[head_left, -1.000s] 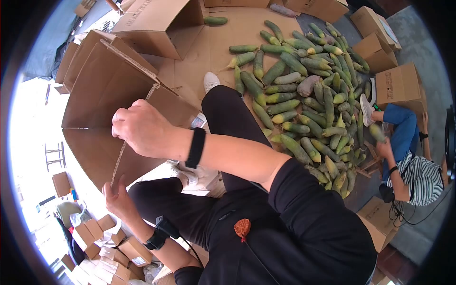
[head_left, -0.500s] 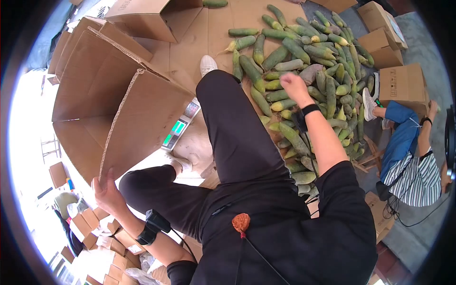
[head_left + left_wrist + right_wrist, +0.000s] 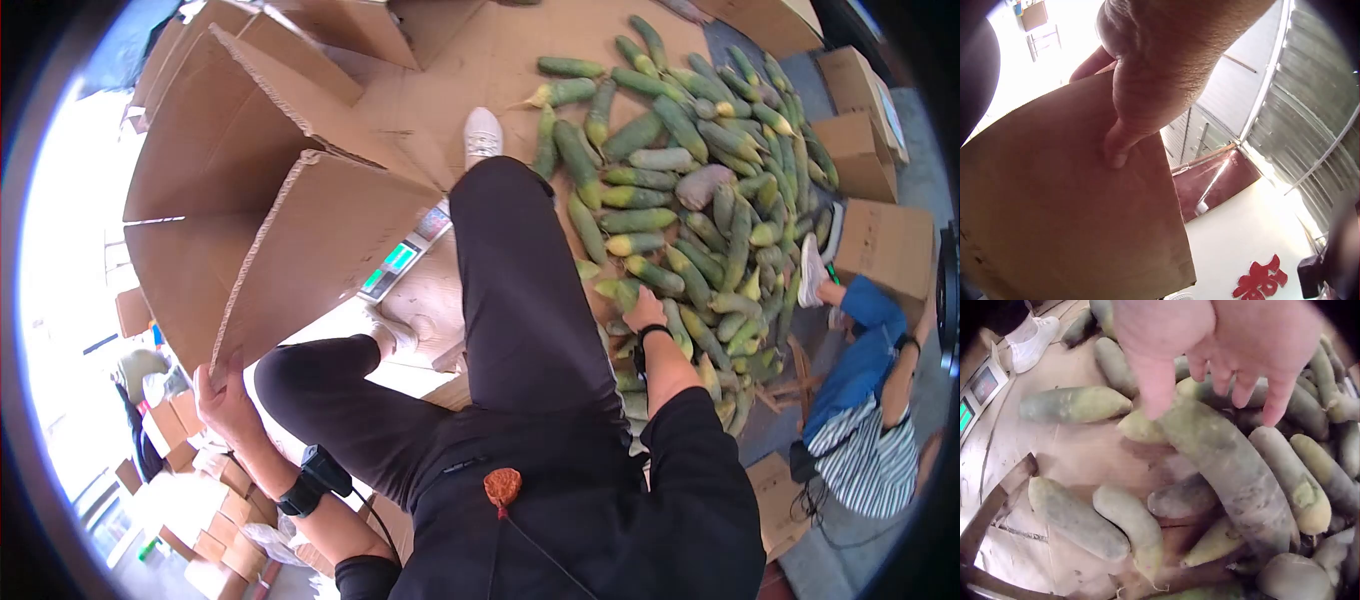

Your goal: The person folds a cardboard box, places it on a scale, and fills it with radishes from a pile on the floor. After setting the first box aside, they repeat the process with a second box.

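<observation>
My left hand pinches the edge of an open cardboard box, at its lower corner in the head view. In the left wrist view the thumb lies on the near face of the cardboard flap, with fingers behind it. My right hand is low at the near side of a heap of green radishes. In the right wrist view its fingers are spread and fairly straight over a big curved green radish, the thumb tip at its upper end. Smaller radishes lie around it.
A scale with a lit green display sits beside the box, near my white shoe. Another person in a striped shirt sits at the right, near more cardboard boxes. Small cartons are piled at lower left.
My right hand has left the box's upper edge, swung right across my knees and lowered onto the radishes. The left hand keeps its hold on the box, and the view has shifted.
</observation>
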Tool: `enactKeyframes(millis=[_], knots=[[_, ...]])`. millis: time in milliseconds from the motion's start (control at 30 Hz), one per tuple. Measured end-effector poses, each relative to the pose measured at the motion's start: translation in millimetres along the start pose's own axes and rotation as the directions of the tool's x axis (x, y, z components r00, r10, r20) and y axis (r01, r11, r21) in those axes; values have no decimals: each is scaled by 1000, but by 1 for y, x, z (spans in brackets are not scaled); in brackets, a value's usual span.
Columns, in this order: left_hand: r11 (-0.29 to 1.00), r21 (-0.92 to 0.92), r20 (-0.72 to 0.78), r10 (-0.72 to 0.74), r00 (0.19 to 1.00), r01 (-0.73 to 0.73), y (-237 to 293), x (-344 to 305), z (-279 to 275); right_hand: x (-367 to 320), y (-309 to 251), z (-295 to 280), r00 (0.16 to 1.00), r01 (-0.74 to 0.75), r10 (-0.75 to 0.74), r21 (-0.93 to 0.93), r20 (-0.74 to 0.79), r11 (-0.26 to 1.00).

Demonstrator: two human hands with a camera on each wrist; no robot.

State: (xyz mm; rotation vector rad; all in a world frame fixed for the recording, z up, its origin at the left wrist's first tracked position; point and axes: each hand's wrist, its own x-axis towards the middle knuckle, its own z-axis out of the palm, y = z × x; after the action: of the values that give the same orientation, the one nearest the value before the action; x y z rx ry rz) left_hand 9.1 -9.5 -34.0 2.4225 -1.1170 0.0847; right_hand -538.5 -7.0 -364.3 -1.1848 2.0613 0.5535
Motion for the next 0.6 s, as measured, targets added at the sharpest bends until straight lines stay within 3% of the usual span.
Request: enactKeyframes(millis=[100, 167, 300, 367, 400, 500, 600], knots=[[999, 34, -5, -3, 1000, 3, -7, 1, 1, -5, -8, 4, 991, -74, 78, -39, 108, 997], [1000, 20, -13, -9, 1000, 9, -7, 1, 0, -17, -18, -5, 991, -97, 108, -132, 81, 986], [996, -53, -34, 73, 997, -75, 4, -1, 1, -10, -11, 23, 995, -61, 81, -304, 54, 951], [994, -85, 9, 66, 998, -65, 9, -1, 0, -11, -10, 40, 995, -95, 102, -228, 18, 969], [997, -58, 9, 57, 998, -56, 6, 0, -1, -11, -10, 50, 993, -97, 82, -210, -81, 973], [992, -110, 0, 62, 998, -62, 14, 0, 0, -6, -14, 46, 998, -57, 59, -344, -5, 937], [996, -50, 1, 81, 997, -80, 13, 1, -3, -7, -15, 48, 1000, 2, -1, -425, 1, 905]])
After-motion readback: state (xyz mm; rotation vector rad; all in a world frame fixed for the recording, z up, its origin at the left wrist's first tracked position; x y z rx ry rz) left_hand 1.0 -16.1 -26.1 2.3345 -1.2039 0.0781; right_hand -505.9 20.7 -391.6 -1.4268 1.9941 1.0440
